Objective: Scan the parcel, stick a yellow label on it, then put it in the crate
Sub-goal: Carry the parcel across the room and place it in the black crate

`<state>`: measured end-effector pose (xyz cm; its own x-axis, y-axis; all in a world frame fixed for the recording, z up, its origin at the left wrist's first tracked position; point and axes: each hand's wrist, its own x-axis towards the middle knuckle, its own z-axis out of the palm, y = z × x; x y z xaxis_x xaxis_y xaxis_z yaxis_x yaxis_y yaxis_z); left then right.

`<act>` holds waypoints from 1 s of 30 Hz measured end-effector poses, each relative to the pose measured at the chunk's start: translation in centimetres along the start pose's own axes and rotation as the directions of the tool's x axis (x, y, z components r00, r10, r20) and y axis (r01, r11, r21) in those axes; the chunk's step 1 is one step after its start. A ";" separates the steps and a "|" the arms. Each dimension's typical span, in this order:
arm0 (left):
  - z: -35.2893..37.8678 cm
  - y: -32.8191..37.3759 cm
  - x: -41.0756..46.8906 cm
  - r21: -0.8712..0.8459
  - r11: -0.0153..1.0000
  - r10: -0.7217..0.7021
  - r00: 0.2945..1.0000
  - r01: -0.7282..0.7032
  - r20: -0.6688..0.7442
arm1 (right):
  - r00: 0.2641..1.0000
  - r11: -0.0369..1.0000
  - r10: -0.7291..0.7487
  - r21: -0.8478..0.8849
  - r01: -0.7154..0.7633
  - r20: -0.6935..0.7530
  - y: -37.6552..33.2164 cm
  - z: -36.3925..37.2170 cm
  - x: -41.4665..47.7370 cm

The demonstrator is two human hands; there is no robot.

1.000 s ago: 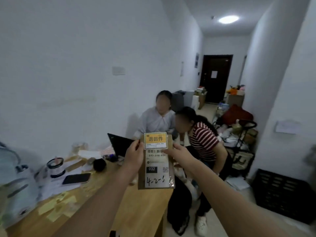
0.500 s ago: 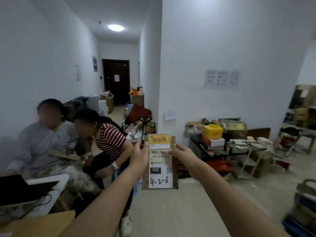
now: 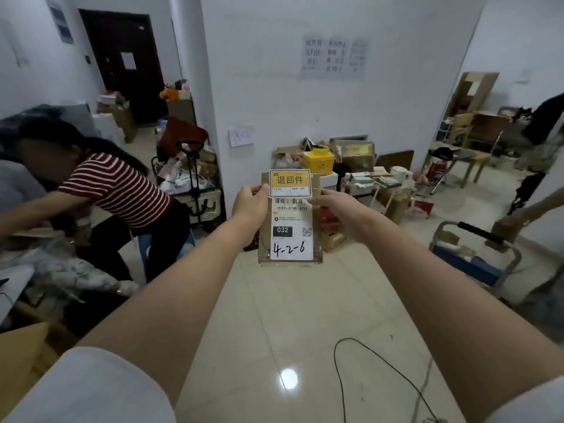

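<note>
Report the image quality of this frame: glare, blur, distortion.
Head view: a ceiling-light glare spot on the glossy floor; wide-angle bending stretches both forearms; the parcel with its yellow label is sharp and readable between the left hand and right hand; the right edge is motion-blurred.

The flat brown parcel [image 3: 290, 221] hangs upright in mid-air, yellow label [image 3: 290, 183] stuck across its top.
</note>
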<state>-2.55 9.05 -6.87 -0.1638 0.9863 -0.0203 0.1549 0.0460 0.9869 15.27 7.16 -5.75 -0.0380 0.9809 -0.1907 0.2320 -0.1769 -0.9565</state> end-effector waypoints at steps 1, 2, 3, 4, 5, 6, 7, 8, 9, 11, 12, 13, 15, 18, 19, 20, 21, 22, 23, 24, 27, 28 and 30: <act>0.4 0.2 0.4 -0.011 1.000 0.001 1.000 -0.001 -0.005 | 1.000 1.000 0.006 0.017 -0.006 -0.003 0.0 -0.4 0.4; 0.7 0.4 0.9 -0.017 1.000 0.000 1.000 0.000 -0.008 | 1.000 0.999 0.008 0.032 -0.007 -0.005 -0.2 -0.7 1.0; 1.0 0.5 1.5 -0.017 1.000 -0.002 1.000 0.002 -0.011 | 1.000 0.999 0.008 0.045 -0.008 -0.011 -0.4 -1.0 1.7; 1.3 0.7 2.1 -0.022 1.000 -0.010 1.000 0.009 -0.013 | 1.000 0.998 0.011 0.055 -0.010 -0.017 -0.4 -1.2 2.4; 1.5 0.8 2.8 -0.034 0.999 -0.016 1.000 0.016 -0.020 | 1.000 0.998 0.014 0.062 -0.013 -0.023 -0.5 -1.4 3.2; 1.7 0.8 3.6 -0.048 0.999 -0.021 0.999 0.020 -0.027 | 1.000 0.998 0.016 0.069 -0.015 -0.022 -0.5 -1.4 4.0; 1.9 0.7 4.5 -0.055 0.998 -0.027 0.999 0.026 -0.028 | 1.000 0.998 0.014 0.068 -0.013 -0.020 -0.6 -1.3 4.8; 2.2 0.5 5.4 -0.058 0.998 -0.036 0.999 0.034 -0.025 | 1.000 0.998 0.009 0.060 -0.008 -0.018 -0.5 -1.3 5.8; 2.4 0.3 6.3 -0.059 0.997 -0.046 0.999 0.044 -0.022 | 1.000 0.999 0.004 0.043 -0.003 -0.022 -0.5 -1.2 6.8; 2.9 -0.2 8.4 -0.062 0.996 -0.062 0.998 0.060 -0.024 | 1.000 1.000 0.000 0.031 0.001 -0.023 -0.8 -1.1 9.0; 3.0 -0.3 9.8 -0.058 0.997 -0.061 0.998 0.059 -0.027 | 1.000 0.999 0.000 0.043 0.001 -0.016 -1.1 -1.0 10.3; 3.2 -0.2 11.3 -0.055 0.997 -0.054 0.998 0.053 -0.027 | 1.000 0.998 0.005 0.063 -0.004 -0.012 -1.5 -0.7 11.7; 3.1 0.4 14.9 -0.072 0.997 -0.031 0.999 0.029 -0.021 | 1.000 0.996 0.013 0.087 -0.013 -0.005 -2.8 0.0 14.8; 2.7 1.5 21.4 -0.072 0.997 0.008 1.000 -0.009 -0.018 | 0.999 0.993 0.004 0.115 0.000 -0.032 -5.6 1.0 20.6; 2.5 2.1 23.7 -0.069 0.997 0.017 1.000 -0.018 -0.018 | 0.999 0.992 0.005 0.127 0.000 -0.039 -6.7 1.2 22.4; 2.3 2.6 26.1 -0.068 0.997 0.021 1.000 -0.022 -0.015 | 0.999 0.991 0.009 0.130 -0.003 -0.041 -7.7 1.5 24.3; 2.1 3.0 28.3 -0.064 0.998 0.024 1.000 -0.025 -0.010 | 0.999 0.992 0.015 0.129 -0.010 -0.042 -8.7 1.8 26.0; 1.9 3.4 30.3 -0.062 0.997 0.034 0.999 -0.034 -0.005 | 0.999 0.992 0.024 0.127 -0.019 -0.043 -9.4 2.1 28.0; 1.8 3.8 32.1 -0.059 0.997 0.051 0.999 -0.050 0.002 | 0.999 0.992 0.024 0.121 -0.019 -0.043 -9.9 2.2 30.1; 1.8 4.1 33.7 -0.055 0.996 0.068 0.998 -0.067 0.009 | 0.999 0.993 0.023 0.120 -0.018 -0.038 -9.6 2.0 33.3; 1.8 4.1 37.8 -0.060 0.996 0.065 0.998 -0.063 0.022 | 1.000 0.992 0.020 0.126 -0.017 -0.024 -8.7 1.9 41.2; 1.8 3.8 39.2 -0.060 0.997 0.045 0.999 -0.043 0.027 | 0.999 0.993 0.030 0.117 -0.027 -0.024 -9.6 2.5 41.6; 1.6 3.2 41.9 -0.059 0.998 0.005 0.999 -0.003 0.037 | 0.999 0.991 0.046 0.125 -0.043 -0.018 -11.2 3.8 42.4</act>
<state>-7.35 50.78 -4.78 -0.1263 0.9918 -0.0209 0.0979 0.0334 0.9946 7.37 50.46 -4.02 -0.0101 0.9731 -0.2302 0.1098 -0.2277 -0.9675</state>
